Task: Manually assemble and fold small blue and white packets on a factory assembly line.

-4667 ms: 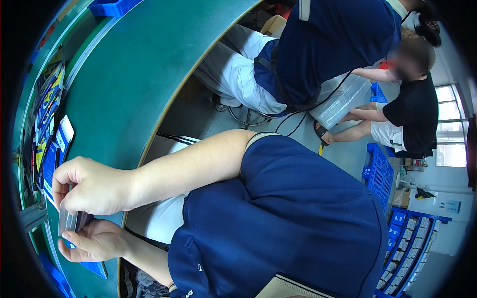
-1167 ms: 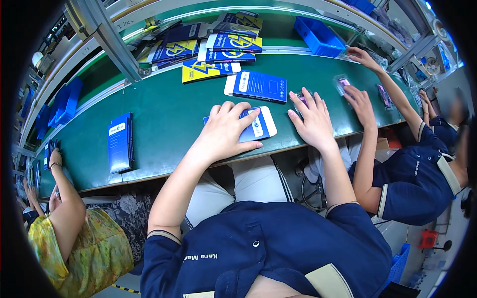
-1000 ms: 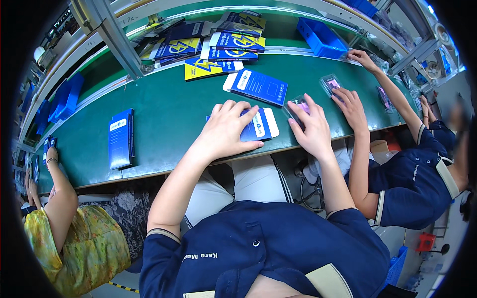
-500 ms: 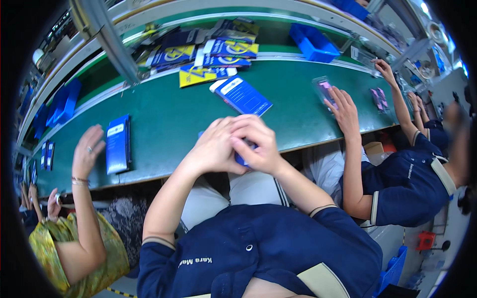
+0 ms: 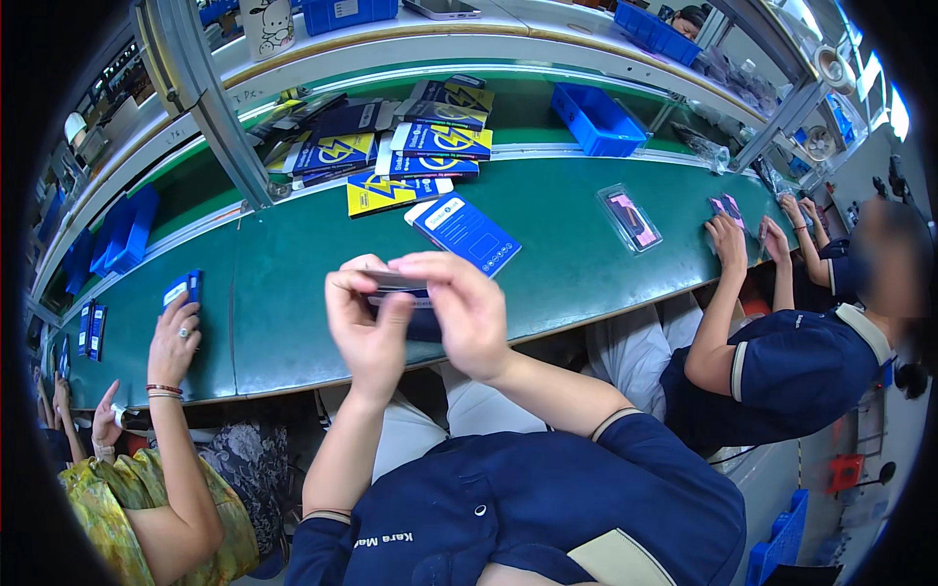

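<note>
green conveyor belt (image 5: 586,264) runs past you, a blue flat box (image 5: 463,233) lying on it just beyond your hands, more boxes stacked behind. your left hand (image 5: 366,327) and right hand (image 5: 467,311) hold a small dark flat package (image 5: 396,284) above the belt's near edge, fingers clamped on its edges. judging by that, it's mid-handling, not yet set down.

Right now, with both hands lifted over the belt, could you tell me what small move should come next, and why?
Probably lower the dark flat item back toward the belt. The left hand and right hand pinch it together above the belt's near edge, and bare green surface lies just ahead, beside the blue box.
</note>
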Action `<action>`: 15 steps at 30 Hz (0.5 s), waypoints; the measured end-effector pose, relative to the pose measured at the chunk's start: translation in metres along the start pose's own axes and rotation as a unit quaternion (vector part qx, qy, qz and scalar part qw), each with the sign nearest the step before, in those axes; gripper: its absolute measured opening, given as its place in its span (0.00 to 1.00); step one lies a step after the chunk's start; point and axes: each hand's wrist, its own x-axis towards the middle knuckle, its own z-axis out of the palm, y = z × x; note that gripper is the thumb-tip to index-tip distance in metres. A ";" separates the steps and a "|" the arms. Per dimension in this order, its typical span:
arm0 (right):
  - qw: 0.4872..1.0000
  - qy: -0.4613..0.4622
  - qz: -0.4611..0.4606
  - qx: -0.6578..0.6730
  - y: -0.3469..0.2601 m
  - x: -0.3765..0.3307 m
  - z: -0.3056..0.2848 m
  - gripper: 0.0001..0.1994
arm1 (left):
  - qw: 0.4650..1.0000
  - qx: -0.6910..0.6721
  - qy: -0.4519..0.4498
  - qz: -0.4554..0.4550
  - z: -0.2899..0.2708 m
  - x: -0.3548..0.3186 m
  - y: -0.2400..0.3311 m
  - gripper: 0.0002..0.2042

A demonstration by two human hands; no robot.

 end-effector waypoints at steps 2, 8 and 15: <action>0.977 0.010 -0.156 -0.145 0.013 -0.005 0.008 0.12 | 0.994 -0.060 0.038 -0.087 -0.003 0.009 0.014 0.12; 0.993 0.013 -0.071 -0.094 0.012 -0.013 0.016 0.11 | 0.995 -0.065 0.043 -0.064 -0.001 0.007 0.018 0.10; 0.983 0.077 0.043 0.163 0.019 -0.008 0.022 0.10 | 0.997 0.024 0.071 0.036 0.001 0.007 0.000 0.09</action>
